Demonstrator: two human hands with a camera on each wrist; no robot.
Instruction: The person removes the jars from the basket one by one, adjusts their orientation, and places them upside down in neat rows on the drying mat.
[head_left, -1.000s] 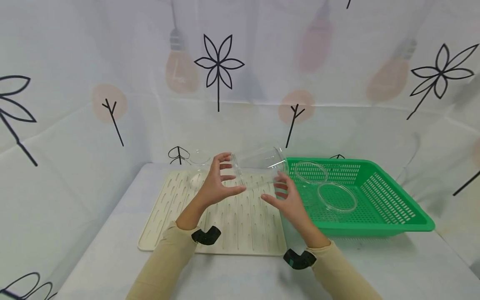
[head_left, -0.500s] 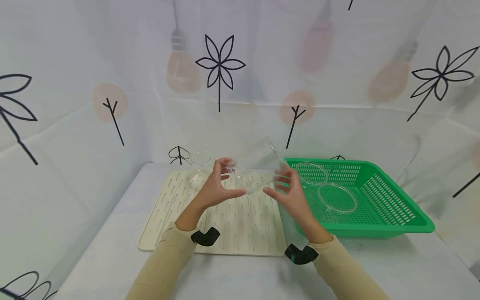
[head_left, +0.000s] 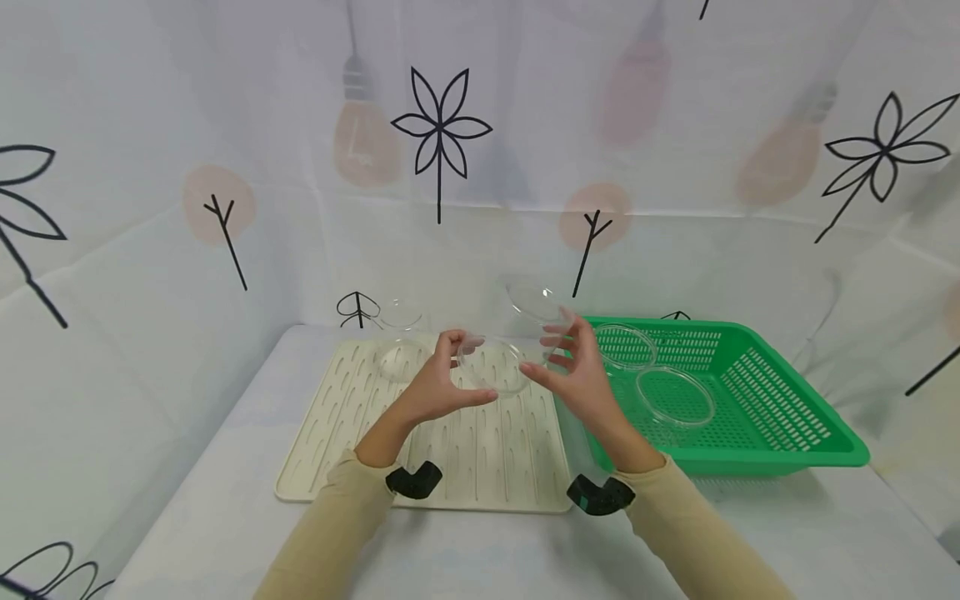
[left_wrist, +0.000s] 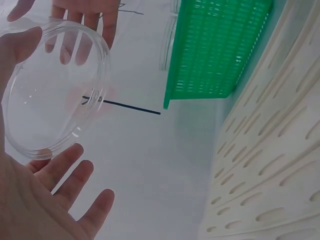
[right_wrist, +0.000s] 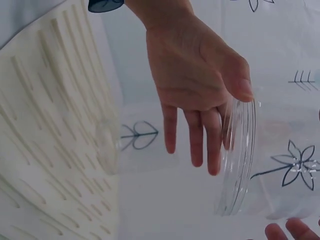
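Between both hands, raised above the cream ridged mat (head_left: 480, 475), is a clear jar (head_left: 491, 367) lying at a tilt. Its ringed end faces down and toward me; the other end points up and away to the right. My left hand (head_left: 435, 385) grips the ringed end, with the thumb over the rim (left_wrist: 102, 65) and the fingers below it in the left wrist view. My right hand (head_left: 579, 379) holds the far part, thumb in front and fingers behind. Another clear jar (head_left: 400, 337) stands on the mat behind my left hand. Transparent walls blur the outlines.
A green plastic basket (head_left: 757, 458) sits on the right of the white-covered table, beside the mat. Inside it are a clear jar (head_left: 675, 396) and another clear jar (head_left: 624, 346), round rims up. A patterned white cloth (head_left: 495, 250) hangs behind and at the sides.
The jar has turned from lying nearly level between the hands to a tilt, its left end swinging down toward me. My right hand has shifted slightly up; the basket and mat stay put.
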